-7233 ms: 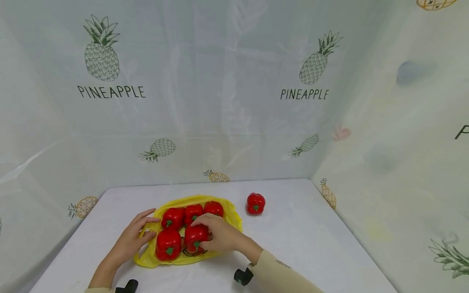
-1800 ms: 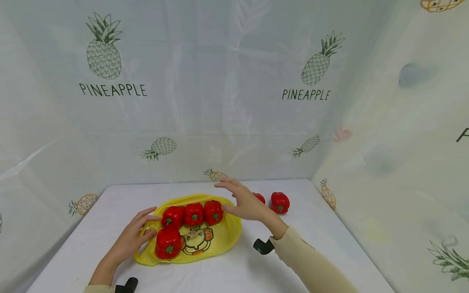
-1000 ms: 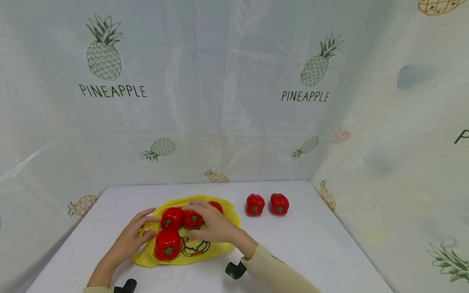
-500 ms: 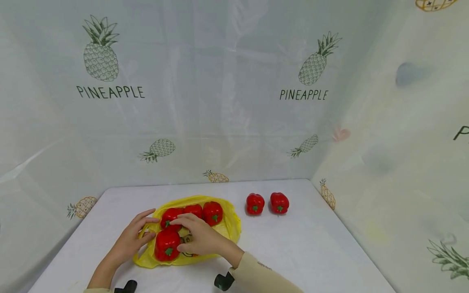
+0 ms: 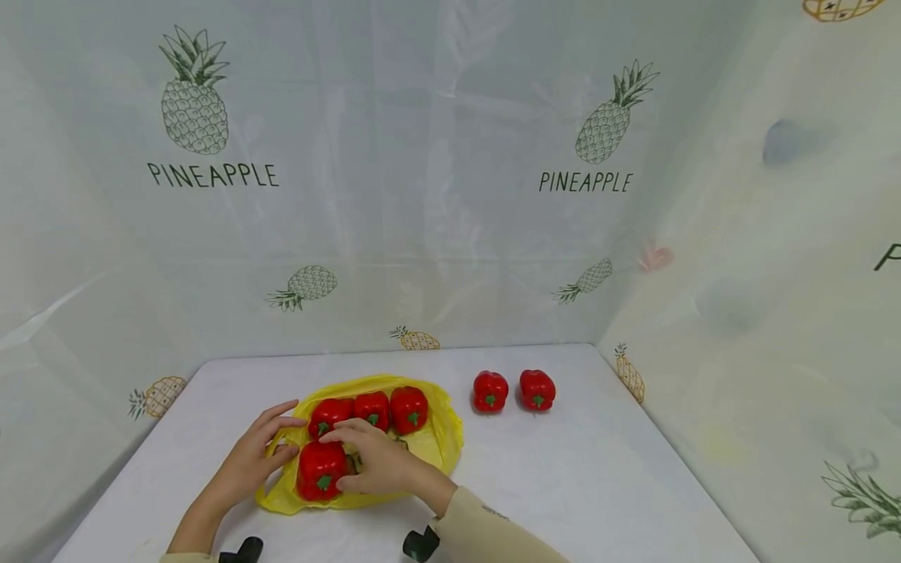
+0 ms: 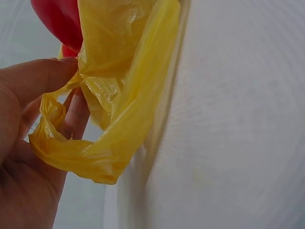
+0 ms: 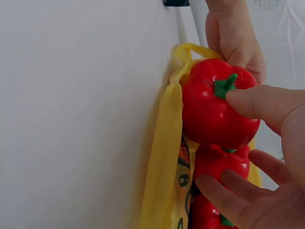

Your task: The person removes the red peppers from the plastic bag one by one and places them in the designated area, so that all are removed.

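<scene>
A yellow plastic bag [image 5: 422, 450] lies on the table bearing several red bell peppers. My left hand [image 5: 256, 453] stays at the bag's left end, and in the left wrist view its thumb and fingers pinch the yellow plastic [image 6: 124, 129]. At the bag's front left sits the largest-looking bell pepper [image 5: 320, 469], green stem facing me. My right hand [image 5: 380, 461] reaches around this pepper's right side, thumb near the stem and fingers spread, as the right wrist view shows over the pepper [image 7: 217, 114]. Behind it are a left pepper [image 5: 331, 413], a middle pepper [image 5: 373, 407] and a right pepper [image 5: 408, 410].
Two more red bell peppers, the nearer-in one [image 5: 490, 392] and the outer one [image 5: 537, 391], stand side by side on the white table [image 5: 598, 469], right of the bag. A pineapple-printed curtain [image 5: 422, 195] encloses the table's back and sides.
A front bell pepper has gone from the bag to the table's right, beside the other one. My right hand has since come back left to the front-left pepper. The left hand keeps its place.
</scene>
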{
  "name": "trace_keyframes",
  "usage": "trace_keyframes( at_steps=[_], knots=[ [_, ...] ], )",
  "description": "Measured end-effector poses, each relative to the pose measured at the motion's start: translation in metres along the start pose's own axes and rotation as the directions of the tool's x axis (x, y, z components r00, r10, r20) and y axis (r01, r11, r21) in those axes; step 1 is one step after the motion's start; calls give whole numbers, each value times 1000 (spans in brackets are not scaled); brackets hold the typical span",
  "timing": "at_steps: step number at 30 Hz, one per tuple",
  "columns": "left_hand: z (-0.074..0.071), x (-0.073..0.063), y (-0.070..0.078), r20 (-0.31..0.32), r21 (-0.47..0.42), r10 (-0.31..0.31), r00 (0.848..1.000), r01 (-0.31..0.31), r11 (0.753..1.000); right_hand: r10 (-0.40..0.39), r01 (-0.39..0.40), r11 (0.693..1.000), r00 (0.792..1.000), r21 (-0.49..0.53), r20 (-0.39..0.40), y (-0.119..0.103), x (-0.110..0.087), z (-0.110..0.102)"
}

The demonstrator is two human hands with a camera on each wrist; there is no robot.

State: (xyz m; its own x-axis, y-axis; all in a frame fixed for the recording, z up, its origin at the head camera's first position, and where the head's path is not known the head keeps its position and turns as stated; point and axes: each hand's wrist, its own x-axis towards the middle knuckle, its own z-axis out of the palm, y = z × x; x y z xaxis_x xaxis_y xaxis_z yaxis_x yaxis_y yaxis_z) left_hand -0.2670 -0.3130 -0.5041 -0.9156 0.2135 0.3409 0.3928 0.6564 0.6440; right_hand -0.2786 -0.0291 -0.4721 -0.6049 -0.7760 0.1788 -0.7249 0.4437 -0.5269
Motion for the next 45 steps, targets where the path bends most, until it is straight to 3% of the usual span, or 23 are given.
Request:
trace_keyframes(
  at_steps=[17,25,32,45],
  knots=[
    [0,-2,2,-8,13,12,1000,-12,1000,12,-11,1000,1000,-8,13,3,6,17],
    [0,-2,-1,1,0,-2,1000,2,1000,-11,10,1000,1000,-16,-25,1,8,22],
    [-1,-1,1,-4,12,0,1000,0,1000,18,-19,1000,997,-15,-78,-2,10,23],
    [-1,0,0,-1,29,-2,1000,2,1000,23,-23,1000,995,-6,-102,2,8,25]
  ],
)
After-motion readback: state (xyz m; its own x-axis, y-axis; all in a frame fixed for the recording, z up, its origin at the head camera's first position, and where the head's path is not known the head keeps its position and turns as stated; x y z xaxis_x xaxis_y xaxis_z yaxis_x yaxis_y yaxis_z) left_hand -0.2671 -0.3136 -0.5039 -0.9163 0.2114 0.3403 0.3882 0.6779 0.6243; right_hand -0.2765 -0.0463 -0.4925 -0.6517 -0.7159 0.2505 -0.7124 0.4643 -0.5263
